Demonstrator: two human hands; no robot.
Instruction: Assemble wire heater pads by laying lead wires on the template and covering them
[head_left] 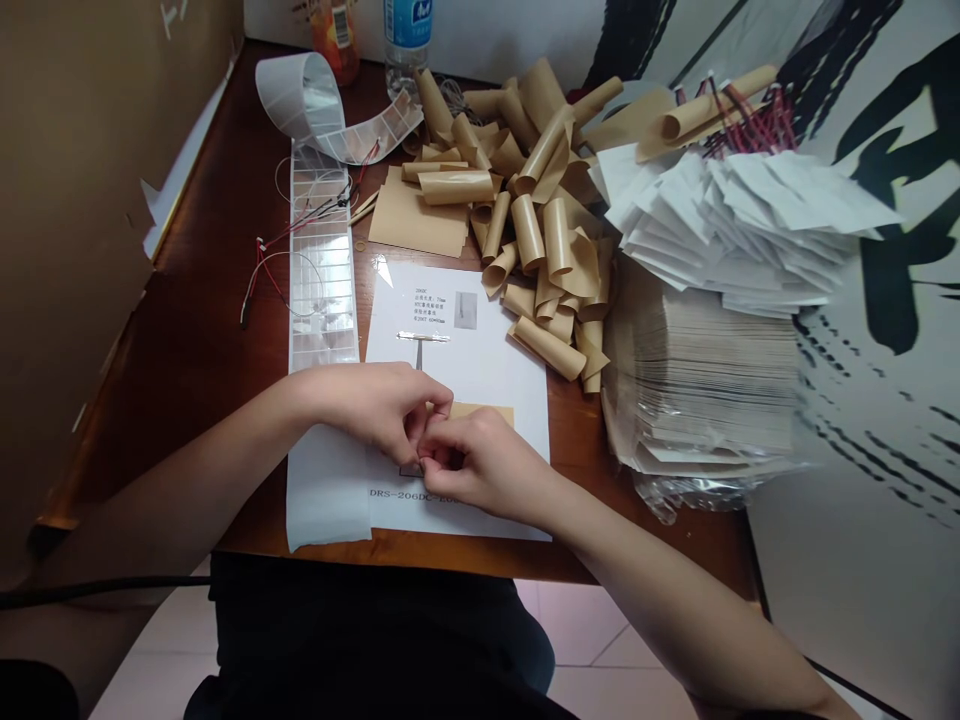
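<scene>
My left hand [390, 405] and my right hand [476, 460] meet over a printed white sheet [525, 490]. The fingers of both are pinched together, and whatever lies between them is too small or hidden to name. Under and behind my fingers shows part of a flat brown paper piece [491, 413]. A slim grey strip [419, 355] stands out above the back of my left hand; its lower end is hidden. Beside my left wrist runs a long strip of silvery labels [322, 290] on white backing, curling over at the far end.
Rolled brown papers [544, 235] heap behind the sheet, beside flat brown papers [420, 215]. Thin wires [277, 245] lie across the labels. At right stand a stacked paper bundle [712, 370] and white slips [735, 220] with red-black wires. A water bottle [409, 40] stands behind.
</scene>
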